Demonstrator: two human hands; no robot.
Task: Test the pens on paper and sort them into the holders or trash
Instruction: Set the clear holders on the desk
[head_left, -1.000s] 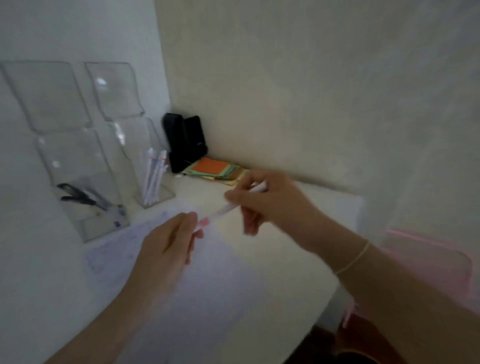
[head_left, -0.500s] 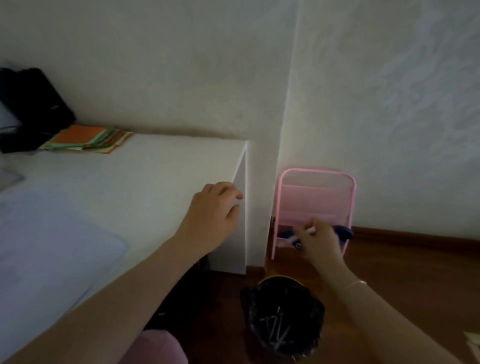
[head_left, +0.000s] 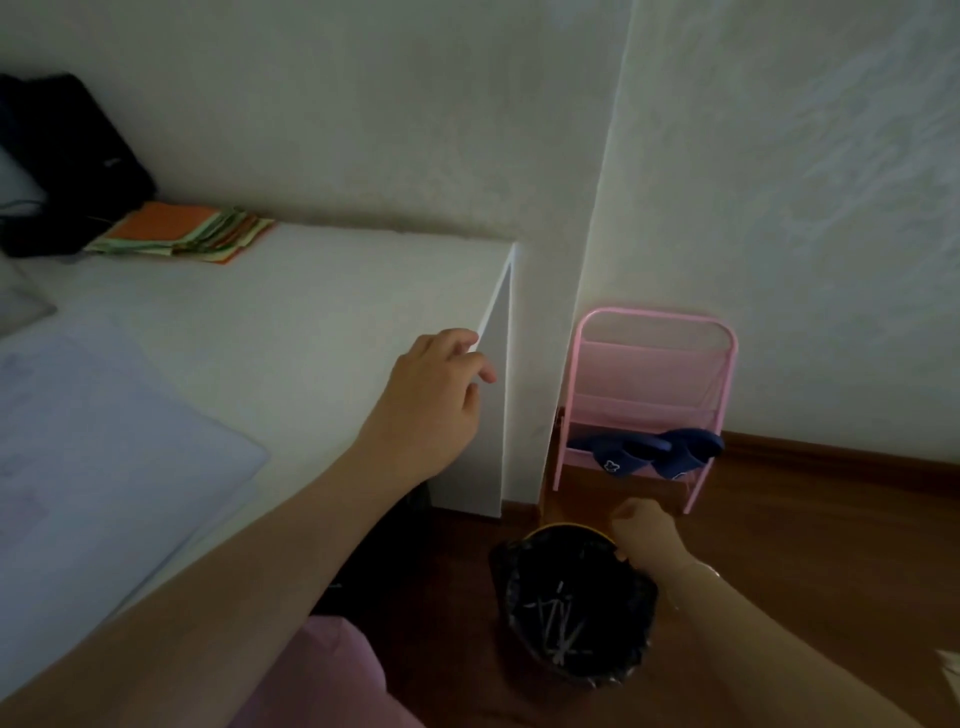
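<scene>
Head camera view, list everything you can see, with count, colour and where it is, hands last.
desk: one, white, left
paper: one sheet, white, on desk near left edge
coloured sheets: one stack, orange and green, back of desk
bag: one, black, back left
rack: one, pink, on floor against wall
slippers: two, navy, in rack
bin: one, black liner, on floor, pens inside
left hand: on desk edge
right hand: over bin rim, fingers curled, nothing visibly held
</scene>
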